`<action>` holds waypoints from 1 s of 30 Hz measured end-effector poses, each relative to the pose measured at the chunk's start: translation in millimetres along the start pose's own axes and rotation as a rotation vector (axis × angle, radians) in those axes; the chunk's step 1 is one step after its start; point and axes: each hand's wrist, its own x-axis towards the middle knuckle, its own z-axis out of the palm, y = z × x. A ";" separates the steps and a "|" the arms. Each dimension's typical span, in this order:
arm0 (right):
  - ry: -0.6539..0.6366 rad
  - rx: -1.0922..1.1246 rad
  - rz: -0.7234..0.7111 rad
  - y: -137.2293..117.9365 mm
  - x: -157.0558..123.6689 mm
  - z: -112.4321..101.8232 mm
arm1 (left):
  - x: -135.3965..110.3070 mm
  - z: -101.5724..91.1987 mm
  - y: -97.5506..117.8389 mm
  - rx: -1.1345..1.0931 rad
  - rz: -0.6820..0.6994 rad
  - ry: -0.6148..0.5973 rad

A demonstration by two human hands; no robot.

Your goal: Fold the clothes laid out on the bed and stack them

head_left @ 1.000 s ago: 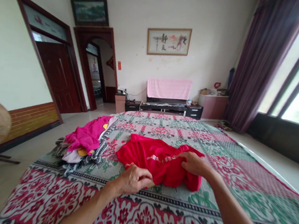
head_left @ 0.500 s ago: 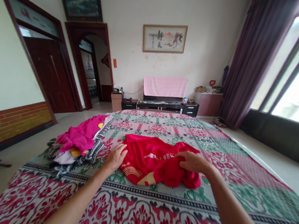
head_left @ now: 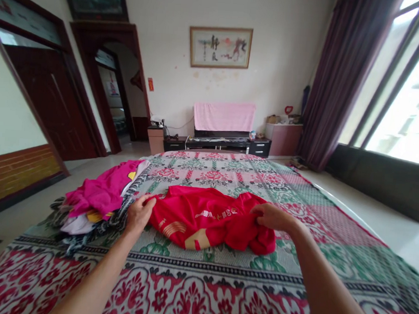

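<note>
The left hand (head_left: 139, 215) and right hand (head_left: 271, 217) pinch wrinkly red cloth with white letters (head_left: 205, 210), maybe to spread it; flattening next needs gentle pulling.

your bare left forearm (head_left: 104, 269) slants forward and inward, your left hand (head_left: 140, 214) pinching with thumb and fingers; your right forearm (head_left: 318, 277) angles inward too, your right hand (head_left: 273, 216) turned leftward, fingertips pinched.
</note>
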 end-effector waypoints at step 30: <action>0.129 -0.198 0.087 0.4 2.7 7.1 | -23.8 -1.2 -5.3 0.436 0.400 -0.137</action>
